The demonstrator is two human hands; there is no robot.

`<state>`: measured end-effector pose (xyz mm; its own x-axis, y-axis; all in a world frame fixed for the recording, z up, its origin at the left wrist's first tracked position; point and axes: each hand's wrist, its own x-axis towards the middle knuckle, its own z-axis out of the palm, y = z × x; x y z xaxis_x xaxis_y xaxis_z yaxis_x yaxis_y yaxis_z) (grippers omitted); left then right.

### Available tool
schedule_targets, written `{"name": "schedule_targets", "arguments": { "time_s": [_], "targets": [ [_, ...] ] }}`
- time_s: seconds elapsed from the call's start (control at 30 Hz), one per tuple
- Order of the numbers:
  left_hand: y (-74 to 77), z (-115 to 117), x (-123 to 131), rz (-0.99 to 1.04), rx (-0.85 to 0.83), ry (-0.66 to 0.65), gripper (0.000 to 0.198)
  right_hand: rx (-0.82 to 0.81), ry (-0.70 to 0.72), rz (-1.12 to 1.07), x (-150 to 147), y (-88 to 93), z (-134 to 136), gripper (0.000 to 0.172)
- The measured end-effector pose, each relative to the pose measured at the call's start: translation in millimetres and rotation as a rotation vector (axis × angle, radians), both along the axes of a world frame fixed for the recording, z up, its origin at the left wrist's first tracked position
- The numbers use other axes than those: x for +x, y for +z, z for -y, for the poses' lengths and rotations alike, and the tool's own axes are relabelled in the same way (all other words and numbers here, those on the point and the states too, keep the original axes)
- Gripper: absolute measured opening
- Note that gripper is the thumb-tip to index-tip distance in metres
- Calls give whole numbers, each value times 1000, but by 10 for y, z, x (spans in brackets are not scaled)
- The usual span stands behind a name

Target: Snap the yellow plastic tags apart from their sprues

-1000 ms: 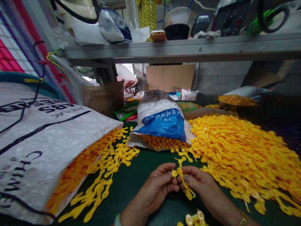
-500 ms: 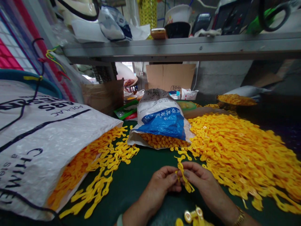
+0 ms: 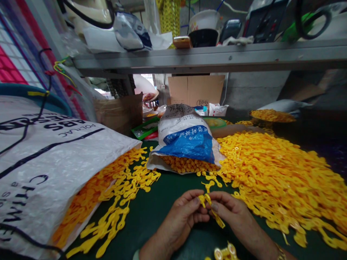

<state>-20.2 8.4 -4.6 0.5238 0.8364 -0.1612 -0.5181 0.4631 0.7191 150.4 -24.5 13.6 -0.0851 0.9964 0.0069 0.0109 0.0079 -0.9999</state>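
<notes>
1. Left hand pinches a small yellow piece beside a yellow strip pinched by the right hand, above the table; joined or not, I cannot tell;
2. some assembled-looking parts lie nearer; a large pile of strips lies loose, right.

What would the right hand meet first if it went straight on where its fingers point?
The right hand would probably meet the small yellow piece held by the left hand, though depth is unclear.
</notes>
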Motion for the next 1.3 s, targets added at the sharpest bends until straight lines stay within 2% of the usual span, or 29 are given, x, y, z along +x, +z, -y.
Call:
{"name": "schedule_targets", "arguments": {
  "time_s": [0.23, 0.4, 0.6, 0.9, 1.03, 1.17, 1.3],
  "targets": [
    [2, 13, 18, -63, 23, -8, 20, -8, -4, 74, -9, 24, 16, 20],
    [0, 5, 40, -117, 57, 28, 26, -28, 2, 54, -16, 23, 2, 21],
    [-90, -47, 48, -233, 153, 122, 36, -36, 4, 39, -18, 23, 6, 18],
    [-167, -92, 27, -325, 203, 183, 34, -51, 7, 38, -21, 2, 7, 21],
    [-146, -96, 22, -328, 210, 179, 30, -53, 12, 30, -27, -3, 11, 22],
    [-72, -76, 20, -310, 162, 182, 31, -73, -28, 20, -15, -5, 4, 32],
    [15, -23, 22, -139, 35, 116, 24, -88, -31, -17, -7, 7, -2, 33]
  ]
}}
